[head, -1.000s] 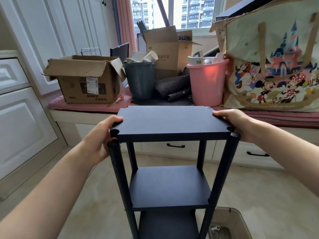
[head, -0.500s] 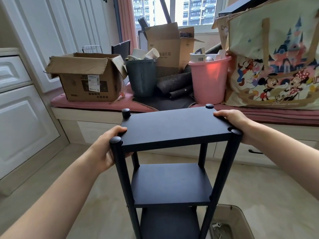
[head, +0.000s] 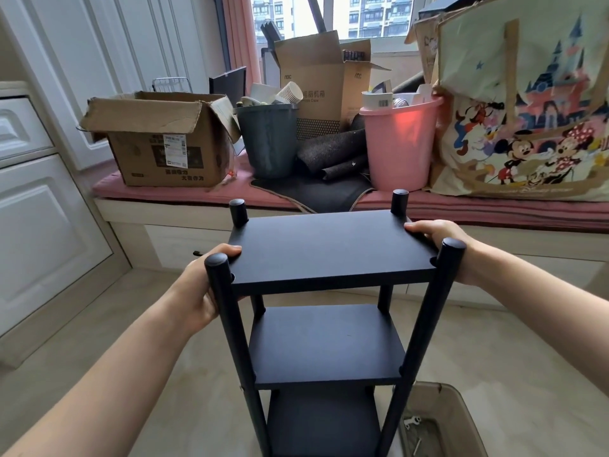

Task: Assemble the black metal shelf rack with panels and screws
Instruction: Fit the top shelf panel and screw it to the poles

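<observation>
Taking the top panel point(head: 329, 247) as the landmark: a second ago it sat level with the tops of the four posts, and half a second ago their round caps had begun to show above it; now it has slid further down, so all four caps stand proud of its surface. At the panel's left short edge, the left hand point(head: 201, 288) grips it, thumb on top and fingers curled underneath, just behind the near-left post point(head: 219, 275); the far-left post point(head: 238, 211) rises at the back corner. Below the panel, the middle shelf point(head: 326, 341) and a lower one sit fixed on the same posts, so the rack point(head: 323, 324) stands upright on the floor in front of the person. At the panel's right short edge, the right hand point(head: 441, 239) holds it the same way, fingers on top, between the far-right post point(head: 399, 201) and the near-right post point(head: 451, 255). Down to the right of the panel, a bin point(head: 438, 420) on the floor holds small hardware. In my judgement, the panel is being pushed down to its seating height, and screws remain to fix it.
</observation>
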`<state>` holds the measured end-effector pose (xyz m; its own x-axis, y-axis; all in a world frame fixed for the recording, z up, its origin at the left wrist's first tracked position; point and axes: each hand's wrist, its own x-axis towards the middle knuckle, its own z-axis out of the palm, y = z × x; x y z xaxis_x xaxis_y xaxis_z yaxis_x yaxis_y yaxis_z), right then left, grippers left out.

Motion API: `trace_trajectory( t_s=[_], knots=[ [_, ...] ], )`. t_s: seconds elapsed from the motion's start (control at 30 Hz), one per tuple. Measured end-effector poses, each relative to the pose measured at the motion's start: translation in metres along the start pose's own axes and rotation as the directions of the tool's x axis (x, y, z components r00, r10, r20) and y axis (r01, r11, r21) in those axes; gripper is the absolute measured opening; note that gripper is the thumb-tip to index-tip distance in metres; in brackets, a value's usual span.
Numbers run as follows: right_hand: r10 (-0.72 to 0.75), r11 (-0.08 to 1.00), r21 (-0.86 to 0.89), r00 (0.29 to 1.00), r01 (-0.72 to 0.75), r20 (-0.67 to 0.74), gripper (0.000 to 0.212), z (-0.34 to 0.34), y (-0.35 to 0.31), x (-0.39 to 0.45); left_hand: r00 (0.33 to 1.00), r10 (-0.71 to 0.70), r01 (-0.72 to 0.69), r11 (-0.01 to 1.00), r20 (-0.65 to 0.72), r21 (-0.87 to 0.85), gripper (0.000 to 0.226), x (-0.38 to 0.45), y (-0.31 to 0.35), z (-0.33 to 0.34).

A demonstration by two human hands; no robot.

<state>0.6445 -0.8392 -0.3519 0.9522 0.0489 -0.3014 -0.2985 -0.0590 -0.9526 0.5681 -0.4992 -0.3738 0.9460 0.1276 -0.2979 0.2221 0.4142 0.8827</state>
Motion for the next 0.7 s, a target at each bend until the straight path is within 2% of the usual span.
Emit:
trace_trajectory(
  t_s=[0.23, 0.47, 0.6, 0.7],
  knots=[
    [-0.052, 0.999, 0.002, 0.994, 0.052, -0.092, 0.019, 0.004, 0.009, 0.004, 1.000, 0.014, -0.016, 0.999, -0.026, -0.039, 0.007, 0.000, -0.005, 0.004],
    [0.022, 0.970, 0.243, 0.994, 0.004, -0.105, 0.020, 0.019, 0.019, -0.002, 0.999, 0.018, -0.016, 0.999, -0.049, 0.034, 0.007, 0.002, 0.003, -0.005],
    [0.039, 0.956, 0.293, 0.992, -0.001, -0.124, 0.021, 0.035, 0.026, -0.011, 0.997, -0.032, 0.039, 0.994, -0.064, 0.100, 0.016, 0.006, 0.013, -0.018],
    [0.048, 0.955, 0.296, 0.991, -0.009, -0.125, 0.020, 0.051, 0.033, -0.018, 0.994, -0.042, 0.053, 0.991, -0.097, 0.123, 0.011, 0.010, 0.023, -0.029]
  ],
)
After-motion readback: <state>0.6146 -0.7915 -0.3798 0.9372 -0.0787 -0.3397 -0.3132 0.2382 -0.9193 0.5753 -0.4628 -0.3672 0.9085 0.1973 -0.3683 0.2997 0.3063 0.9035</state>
